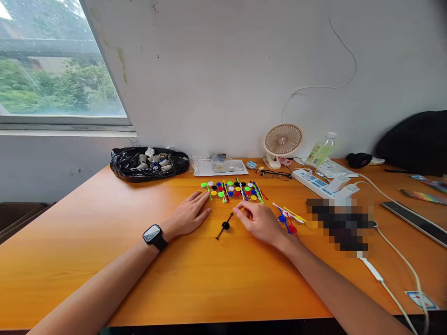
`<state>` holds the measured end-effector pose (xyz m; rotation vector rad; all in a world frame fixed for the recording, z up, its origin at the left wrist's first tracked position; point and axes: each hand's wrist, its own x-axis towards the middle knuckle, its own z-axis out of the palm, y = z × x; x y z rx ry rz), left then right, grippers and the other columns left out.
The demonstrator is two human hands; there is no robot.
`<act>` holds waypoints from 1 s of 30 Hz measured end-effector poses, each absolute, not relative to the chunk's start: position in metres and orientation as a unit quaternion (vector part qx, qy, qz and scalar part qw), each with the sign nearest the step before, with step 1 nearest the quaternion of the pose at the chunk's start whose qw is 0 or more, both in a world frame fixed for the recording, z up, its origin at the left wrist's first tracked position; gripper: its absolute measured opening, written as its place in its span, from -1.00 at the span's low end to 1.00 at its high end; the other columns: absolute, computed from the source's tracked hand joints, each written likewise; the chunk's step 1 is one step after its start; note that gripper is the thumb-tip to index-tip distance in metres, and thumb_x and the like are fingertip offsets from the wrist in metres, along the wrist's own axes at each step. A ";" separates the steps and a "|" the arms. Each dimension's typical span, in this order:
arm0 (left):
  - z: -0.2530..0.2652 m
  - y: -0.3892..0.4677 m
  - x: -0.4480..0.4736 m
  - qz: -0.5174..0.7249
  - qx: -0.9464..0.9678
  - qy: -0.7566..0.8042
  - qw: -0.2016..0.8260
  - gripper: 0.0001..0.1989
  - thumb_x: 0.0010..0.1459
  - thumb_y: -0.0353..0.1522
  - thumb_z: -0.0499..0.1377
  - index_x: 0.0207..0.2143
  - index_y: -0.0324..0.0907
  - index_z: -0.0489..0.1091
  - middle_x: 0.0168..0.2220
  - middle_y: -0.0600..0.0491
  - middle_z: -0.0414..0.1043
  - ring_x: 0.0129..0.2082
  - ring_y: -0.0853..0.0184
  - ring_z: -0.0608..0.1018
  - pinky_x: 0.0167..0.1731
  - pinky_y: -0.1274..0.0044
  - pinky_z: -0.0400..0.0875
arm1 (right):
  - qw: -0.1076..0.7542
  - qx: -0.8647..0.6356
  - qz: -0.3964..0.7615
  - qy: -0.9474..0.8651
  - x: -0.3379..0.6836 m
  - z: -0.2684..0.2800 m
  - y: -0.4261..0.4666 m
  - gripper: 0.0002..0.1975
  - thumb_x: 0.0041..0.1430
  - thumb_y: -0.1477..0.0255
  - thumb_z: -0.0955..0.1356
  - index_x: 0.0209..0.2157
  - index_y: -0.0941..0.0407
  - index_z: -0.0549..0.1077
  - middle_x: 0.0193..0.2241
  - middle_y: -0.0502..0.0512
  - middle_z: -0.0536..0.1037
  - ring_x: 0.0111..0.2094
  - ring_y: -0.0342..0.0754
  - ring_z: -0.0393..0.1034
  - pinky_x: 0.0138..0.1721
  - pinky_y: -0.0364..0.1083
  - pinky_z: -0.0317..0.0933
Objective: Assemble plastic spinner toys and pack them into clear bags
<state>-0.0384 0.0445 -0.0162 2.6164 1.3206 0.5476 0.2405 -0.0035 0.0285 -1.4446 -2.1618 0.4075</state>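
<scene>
A black spinner (225, 226) with a long double-ended arrow lies on the table between my hands, its arrow slanting toward the upper right. My right hand (260, 221) is closed with curled fingers; its thumb and index fingertips are at the arrow's upper tip, and I cannot tell whether they touch it. Flat on the table, fingers stretched out, my left hand (188, 214) reaches the edge of a group of coloured spinners (230, 190) in green, yellow, blue, red, white and black. Beyond my right hand lie several more spinners (292, 230), with red, blue, yellow and white arrows.
A black plastic bag (125, 165) with grey items stands at the back left, beside a clear packet (223, 166). Behind are a small fan (282, 139), glasses (275, 174), a bottle (319, 151) and a power strip (314, 184). White cables and a phone (415, 223) lie rightward.
</scene>
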 end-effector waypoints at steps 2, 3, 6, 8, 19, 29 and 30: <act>-0.016 0.045 -0.038 0.188 0.876 0.439 0.076 -0.38 0.48 -0.09 -0.04 0.46 -0.16 0.12 0.46 -0.06 0.13 0.46 0.01 0.17 0.43 0.16 0.15 | 0.250 -0.531 0.149 -0.796 0.241 0.028 -0.003 -0.63 0.44 0.12 0.27 -0.31 0.05 0.52 -0.58 -0.05 0.44 -0.54 -0.12 0.27 -0.43 -0.11 -0.02; -0.016 0.044 -0.038 0.187 0.876 0.438 0.073 -0.39 0.49 -0.10 -0.03 0.45 -0.15 0.14 0.46 -0.06 0.14 0.46 0.02 0.18 0.43 0.15 0.16 | 0.249 -0.530 0.148 -0.797 0.241 0.028 -0.003 -0.64 0.44 0.12 0.27 -0.30 0.05 0.52 -0.58 -0.05 0.45 -0.54 -0.12 0.28 -0.43 -0.11 -0.02; -0.014 0.043 -0.038 0.184 0.877 0.441 0.054 -0.44 0.49 -0.12 -0.02 0.40 -0.17 0.22 0.44 -0.08 0.19 0.44 0.03 0.21 0.42 0.17 0.18 | 0.245 -0.525 0.149 -0.801 0.241 0.028 -0.003 -0.64 0.45 0.13 0.26 -0.29 0.05 0.53 -0.56 -0.04 0.48 -0.52 -0.12 0.30 -0.43 -0.11 -0.01; -0.013 0.041 -0.038 0.192 0.876 0.440 0.038 -0.49 0.48 -0.14 0.00 0.34 -0.16 0.29 0.39 -0.08 0.27 0.41 0.05 0.27 0.39 0.19 0.22 | 0.240 -0.521 0.153 -0.804 0.241 0.027 -0.003 -0.64 0.44 0.14 0.27 -0.29 0.05 0.54 -0.55 -0.04 0.49 -0.52 -0.11 0.30 -0.42 -0.11 -0.01; -0.003 0.035 -0.034 0.242 0.860 0.448 0.027 -0.82 0.38 -0.23 0.17 -0.05 -0.09 0.45 0.01 -0.06 0.55 0.07 0.08 0.53 0.06 0.28 0.44 | 0.268 -0.359 0.189 -0.874 0.240 0.027 -0.010 -0.75 0.39 0.32 0.38 0.05 0.03 0.55 -0.08 0.11 0.59 -0.06 0.00 0.46 0.00 -0.04 0.28; -0.008 0.045 -0.041 0.270 0.829 0.489 0.016 -0.87 0.38 -0.32 0.14 -0.13 -0.11 0.48 -0.13 -0.03 0.55 -0.11 0.13 0.54 -0.15 0.36 0.43 | 0.222 -0.348 0.150 -0.898 0.239 0.025 -0.010 -0.84 0.23 0.62 0.33 -0.23 0.10 0.49 -0.26 0.06 0.56 -0.21 -0.04 0.39 -0.13 -0.07 0.21; -0.009 0.046 -0.042 0.268 0.831 0.487 0.020 -0.85 0.38 -0.33 0.12 -0.13 -0.10 0.49 -0.12 -0.03 0.55 -0.10 0.14 0.54 -0.13 0.36 0.43 | 0.213 -0.369 0.123 -0.896 0.241 0.026 -0.008 -0.84 0.16 0.64 0.33 -0.31 0.10 0.45 -0.33 0.04 0.53 -0.26 -0.05 0.35 -0.16 -0.07 0.18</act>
